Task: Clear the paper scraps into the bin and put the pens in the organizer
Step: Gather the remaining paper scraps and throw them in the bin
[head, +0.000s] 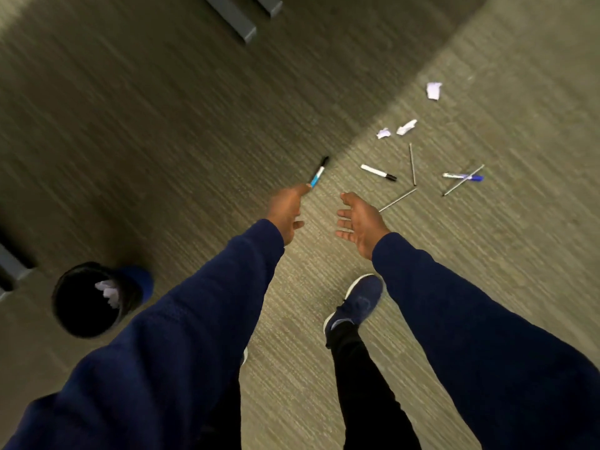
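My left hand (287, 209) is shut on a blue-and-white marker (319, 173) with a black cap, which points up and away from the fingers. My right hand (360, 220) hangs open beside it, palm inward, holding nothing. On the carpet to the right lie a white marker with a black cap (378, 173), a blue-capped marker (464, 177) and three thin metal pens (412, 164), one crossing the blue-capped marker. Three white paper scraps (406, 127) lie beyond them, the farthest (434, 90) at the upper right. A black bin (87, 300) with white paper inside stands at the lower left.
A blue object (143, 282) shows behind the bin's right side. Grey furniture legs (232, 16) stand at the top, and another grey leg (9, 264) sits at the left edge. My dark shoe (355, 303) is planted on the carpet below my right hand.
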